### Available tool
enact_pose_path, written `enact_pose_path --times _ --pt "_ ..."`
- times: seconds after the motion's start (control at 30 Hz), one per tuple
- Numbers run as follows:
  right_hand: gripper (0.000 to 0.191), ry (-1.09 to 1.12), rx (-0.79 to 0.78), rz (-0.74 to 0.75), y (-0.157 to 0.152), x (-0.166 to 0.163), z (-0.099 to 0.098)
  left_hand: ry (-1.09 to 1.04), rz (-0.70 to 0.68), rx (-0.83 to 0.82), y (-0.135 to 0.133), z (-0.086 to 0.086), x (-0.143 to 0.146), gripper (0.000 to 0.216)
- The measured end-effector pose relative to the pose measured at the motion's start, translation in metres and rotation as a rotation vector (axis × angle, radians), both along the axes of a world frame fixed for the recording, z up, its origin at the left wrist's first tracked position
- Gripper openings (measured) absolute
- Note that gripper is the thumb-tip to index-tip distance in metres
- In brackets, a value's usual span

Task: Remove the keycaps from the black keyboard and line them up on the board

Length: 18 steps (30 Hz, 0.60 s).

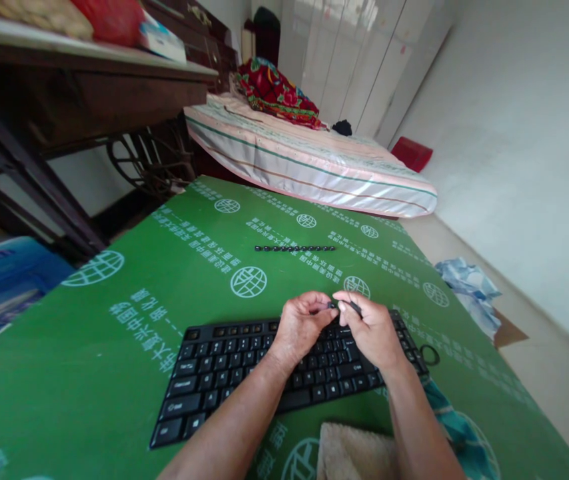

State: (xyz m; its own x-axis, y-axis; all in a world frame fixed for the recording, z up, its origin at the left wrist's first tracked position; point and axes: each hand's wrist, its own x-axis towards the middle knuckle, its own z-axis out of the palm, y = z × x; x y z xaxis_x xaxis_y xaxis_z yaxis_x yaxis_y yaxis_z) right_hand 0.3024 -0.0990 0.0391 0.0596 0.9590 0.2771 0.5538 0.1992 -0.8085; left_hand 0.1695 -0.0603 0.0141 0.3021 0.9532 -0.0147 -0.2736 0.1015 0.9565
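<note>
A black keyboard (244, 370) lies on a green printed board (114, 320) in front of me. Both hands hover over its upper edge. My left hand (302, 327) is curled, its fingertips pinching a small dark piece, likely a keycap (333, 306). My right hand (374, 330) meets it, fingers closed on a thin dark tool (354, 307) that touches the same piece. A row of several small black keycaps (294, 249) lies in a line farther out on the board.
A beige towel (354, 453) lies at the near edge. A dark sewing-machine table (64, 100) stands at the left, a blue box (4, 280) below it. A bed (309, 160) with red cloth is behind. Crumpled blue-white cloth (469, 287) lies on the floor right.
</note>
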Motion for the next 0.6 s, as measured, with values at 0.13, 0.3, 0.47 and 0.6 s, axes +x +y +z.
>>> enact_pose_path --times 0.13,0.3,0.47,0.6 --pt "0.022 -0.061 -0.07 0.004 0.0 -0.003 -0.002 0.012 -0.012 0.025 0.001 -0.006 0.001 0.011" --pt "0.021 -0.087 -0.118 0.022 0.002 0.0 -0.004 0.084 -0.028 0.071 0.001 -0.012 0.002 0.009" --pt "0.019 -0.11 -0.184 0.089 0.007 0.003 0.001 0.133 -0.032 0.101 0.003 -0.016 0.001 0.01" --pt "0.017 -0.108 -0.247 0.134 0.012 0.004 0.005 0.255 0.006 0.15 0.004 -0.018 0.0 0.013"
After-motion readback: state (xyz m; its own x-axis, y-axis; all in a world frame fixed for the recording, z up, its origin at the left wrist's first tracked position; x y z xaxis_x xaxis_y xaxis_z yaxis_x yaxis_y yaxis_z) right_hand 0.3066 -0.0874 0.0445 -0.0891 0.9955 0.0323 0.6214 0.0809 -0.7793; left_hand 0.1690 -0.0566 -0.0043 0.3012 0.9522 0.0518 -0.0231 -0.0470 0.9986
